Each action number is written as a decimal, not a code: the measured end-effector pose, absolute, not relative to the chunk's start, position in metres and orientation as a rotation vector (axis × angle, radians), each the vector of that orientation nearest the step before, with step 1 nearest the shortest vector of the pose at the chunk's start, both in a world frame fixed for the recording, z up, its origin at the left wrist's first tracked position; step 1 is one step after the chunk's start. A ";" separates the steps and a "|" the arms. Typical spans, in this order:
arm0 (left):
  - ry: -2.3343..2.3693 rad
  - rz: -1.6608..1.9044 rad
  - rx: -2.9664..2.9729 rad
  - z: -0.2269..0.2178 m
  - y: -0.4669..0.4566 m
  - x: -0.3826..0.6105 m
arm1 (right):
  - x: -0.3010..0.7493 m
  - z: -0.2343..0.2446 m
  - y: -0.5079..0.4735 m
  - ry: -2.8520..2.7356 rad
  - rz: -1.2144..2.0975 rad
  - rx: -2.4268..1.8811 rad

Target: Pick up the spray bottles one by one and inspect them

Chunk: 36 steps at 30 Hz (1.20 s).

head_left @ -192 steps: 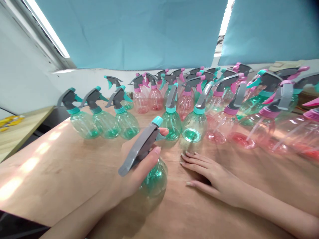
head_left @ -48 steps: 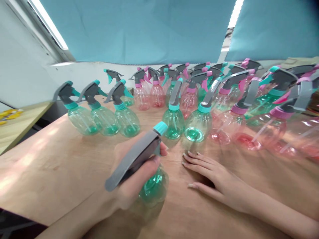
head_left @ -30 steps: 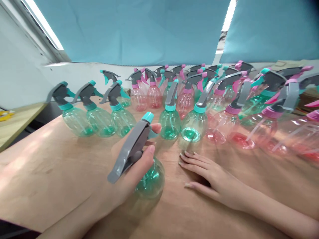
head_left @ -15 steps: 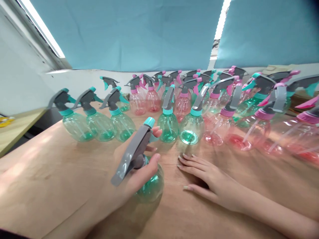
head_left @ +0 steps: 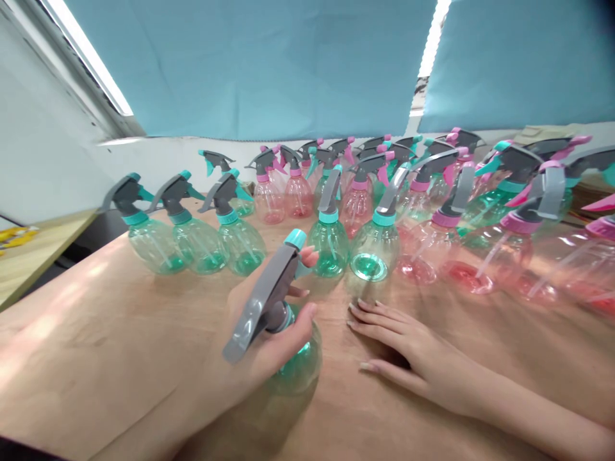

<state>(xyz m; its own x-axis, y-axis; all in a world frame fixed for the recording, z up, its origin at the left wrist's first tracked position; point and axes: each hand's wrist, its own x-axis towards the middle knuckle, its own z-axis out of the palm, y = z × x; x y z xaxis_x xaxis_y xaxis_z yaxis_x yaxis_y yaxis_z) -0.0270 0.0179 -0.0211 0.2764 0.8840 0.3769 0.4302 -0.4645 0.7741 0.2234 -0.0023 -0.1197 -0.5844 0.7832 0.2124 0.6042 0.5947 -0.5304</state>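
My left hand (head_left: 269, 339) is closed around the neck of a green spray bottle (head_left: 302, 368) with a grey trigger head and a teal nozzle. The bottle stands tilted near the front of the table, its lower part partly hidden by the hand. To the right, my right hand (head_left: 408, 346) rests on the wooden tabletop with its fingers stretched out, holding nothing. Just beyond its fingertips stands a green spray bottle (head_left: 375, 246), beside another green spray bottle (head_left: 329, 246).
Three green spray bottles (head_left: 196, 246) stand in a row at the left. Pink spray bottles (head_left: 475, 256) and more green ones crowd the back and right of the table (head_left: 96, 339). A blue covering (head_left: 269, 70) hangs behind. Yellow things (head_left: 16, 237) lie on a side surface.
The whole view has shifted slightly, so everything appears a little farther right. Both hands keep their poses, the left one still around the bottle.
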 end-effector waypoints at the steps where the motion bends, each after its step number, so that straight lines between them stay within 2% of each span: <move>1: 1.187 1.092 2.007 -0.022 0.018 -0.027 | 0.223 -0.120 -0.002 -2.401 0.568 -1.111; 23: 1.211 1.184 2.068 -0.019 0.020 -0.027 | 0.223 -0.120 0.000 -2.492 0.551 -1.168; 36: 1.338 1.075 2.032 -0.003 0.017 -0.028 | 0.224 -0.121 -0.001 -2.484 0.568 -1.194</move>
<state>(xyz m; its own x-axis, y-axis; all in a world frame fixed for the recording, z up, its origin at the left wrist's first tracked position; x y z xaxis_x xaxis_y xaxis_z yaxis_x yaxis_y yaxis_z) -0.0280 0.0166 -0.0032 0.2149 0.9121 0.3492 0.5379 -0.4089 0.7372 0.2235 -0.0012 -0.1214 -0.5966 0.7940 0.1170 0.6641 0.5703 -0.4834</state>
